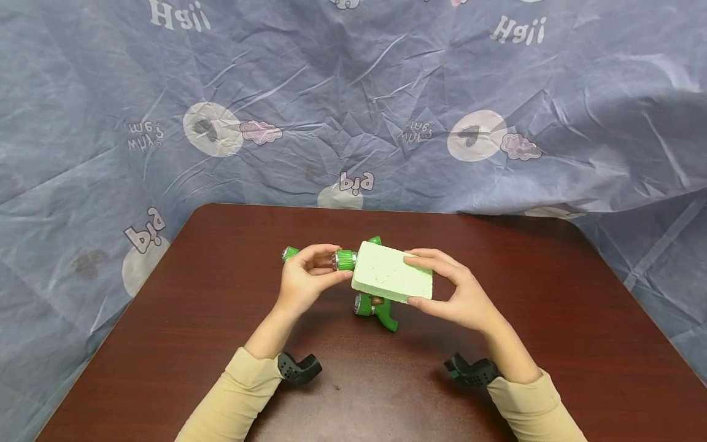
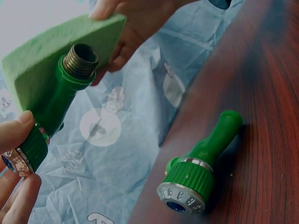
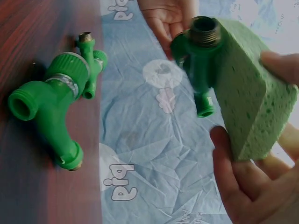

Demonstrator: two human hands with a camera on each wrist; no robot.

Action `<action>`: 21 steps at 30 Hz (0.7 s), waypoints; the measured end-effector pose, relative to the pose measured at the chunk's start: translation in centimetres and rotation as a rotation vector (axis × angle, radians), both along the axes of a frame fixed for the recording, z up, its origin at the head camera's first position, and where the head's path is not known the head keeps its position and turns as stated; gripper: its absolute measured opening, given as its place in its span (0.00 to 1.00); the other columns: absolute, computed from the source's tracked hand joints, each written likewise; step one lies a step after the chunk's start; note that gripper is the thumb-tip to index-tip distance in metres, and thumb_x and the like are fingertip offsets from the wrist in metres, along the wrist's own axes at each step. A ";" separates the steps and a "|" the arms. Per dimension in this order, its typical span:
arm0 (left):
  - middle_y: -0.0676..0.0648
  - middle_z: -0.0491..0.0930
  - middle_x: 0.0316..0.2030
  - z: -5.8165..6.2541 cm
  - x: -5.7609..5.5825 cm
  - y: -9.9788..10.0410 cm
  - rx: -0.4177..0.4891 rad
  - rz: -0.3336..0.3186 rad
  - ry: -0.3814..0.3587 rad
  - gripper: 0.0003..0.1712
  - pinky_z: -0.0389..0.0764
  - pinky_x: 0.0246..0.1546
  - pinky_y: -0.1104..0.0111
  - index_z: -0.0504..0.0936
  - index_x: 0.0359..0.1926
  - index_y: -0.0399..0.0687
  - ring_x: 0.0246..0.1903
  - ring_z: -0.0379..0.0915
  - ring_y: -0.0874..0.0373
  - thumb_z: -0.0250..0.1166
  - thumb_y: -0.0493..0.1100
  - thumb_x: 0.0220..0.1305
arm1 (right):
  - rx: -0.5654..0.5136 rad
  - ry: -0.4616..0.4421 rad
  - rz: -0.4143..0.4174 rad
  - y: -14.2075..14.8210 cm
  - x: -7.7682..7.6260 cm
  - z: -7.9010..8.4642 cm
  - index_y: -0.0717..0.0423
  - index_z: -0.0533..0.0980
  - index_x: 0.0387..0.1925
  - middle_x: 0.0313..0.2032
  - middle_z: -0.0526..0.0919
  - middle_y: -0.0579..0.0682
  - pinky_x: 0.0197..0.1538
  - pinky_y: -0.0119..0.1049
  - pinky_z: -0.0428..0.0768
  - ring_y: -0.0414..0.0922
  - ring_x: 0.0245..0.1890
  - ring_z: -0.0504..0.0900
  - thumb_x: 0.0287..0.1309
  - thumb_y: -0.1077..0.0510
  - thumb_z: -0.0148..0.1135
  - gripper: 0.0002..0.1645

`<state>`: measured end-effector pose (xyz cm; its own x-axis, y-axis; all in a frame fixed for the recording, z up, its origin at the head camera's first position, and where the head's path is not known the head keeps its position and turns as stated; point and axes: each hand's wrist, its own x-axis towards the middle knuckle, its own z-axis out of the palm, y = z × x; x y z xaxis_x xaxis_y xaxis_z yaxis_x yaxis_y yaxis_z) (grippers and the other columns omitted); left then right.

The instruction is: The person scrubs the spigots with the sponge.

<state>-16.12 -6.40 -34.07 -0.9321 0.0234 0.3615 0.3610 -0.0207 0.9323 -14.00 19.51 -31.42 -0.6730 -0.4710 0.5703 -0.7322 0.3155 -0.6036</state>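
My left hand [image 1: 301, 279] pinches the ribbed knob of a green plastic tap [image 2: 56, 100] between thumb and fingers, lifted above the table. The tap has a threaded brass-coloured end, which points up in the left wrist view. A pale green sponge [image 1: 392, 270] is gripped by its edges in my right hand [image 1: 458, 294], thumb on one side and fingers on the other. The sponge's broad face lies along the tap's body, apparently touching it. From the head view the sponge hides most of the held tap.
Two more green taps lie on the dark wooden table [image 1: 221, 344]: one tap [image 3: 56, 107] beneath the sponge, another tap [image 1: 289, 253] behind the left hand. A blue-grey printed cloth [image 1: 342, 123] hangs behind the table. Black wrist mounts [image 1: 298, 368] sit at both cuffs.
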 end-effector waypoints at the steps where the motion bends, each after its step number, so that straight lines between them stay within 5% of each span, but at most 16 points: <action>1: 0.31 0.81 0.37 0.0 0.0 0.0 0.001 0.007 -0.003 0.24 0.83 0.38 0.61 0.79 0.43 0.26 0.32 0.80 0.57 0.73 0.23 0.39 | 0.007 -0.009 0.013 0.0 0.0 0.1 0.67 0.75 0.50 0.51 0.76 0.60 0.56 0.29 0.68 0.46 0.54 0.72 0.35 0.73 0.73 0.34; 6: 0.31 0.81 0.37 -0.1 -0.1 0.0 0.012 0.007 0.003 0.24 0.82 0.39 0.57 0.79 0.43 0.26 0.32 0.79 0.60 0.73 0.23 0.39 | -0.002 -0.019 0.014 0.1 0.0 0.2 0.68 0.75 0.50 0.51 0.76 0.61 0.56 0.29 0.68 0.47 0.54 0.73 0.34 0.74 0.73 0.33; 13: 0.33 0.81 0.36 0.0 0.0 0.1 0.010 0.000 0.001 0.24 0.81 0.40 0.54 0.79 0.43 0.27 0.32 0.80 0.58 0.73 0.24 0.40 | -0.077 0.061 -0.162 0.1 -0.3 -0.1 0.70 0.75 0.48 0.51 0.75 0.65 0.50 0.25 0.70 0.44 0.52 0.73 0.32 0.76 0.73 0.33; 21: 0.33 0.81 0.37 -0.9 -0.6 0.0 0.007 -0.007 0.005 0.25 0.81 0.40 0.56 0.80 0.44 0.29 0.33 0.80 0.55 0.74 0.25 0.40 | -0.035 0.058 -0.084 0.0 -0.3 -0.1 0.69 0.76 0.49 0.52 0.75 0.63 0.53 0.27 0.69 0.47 0.53 0.73 0.33 0.74 0.74 0.34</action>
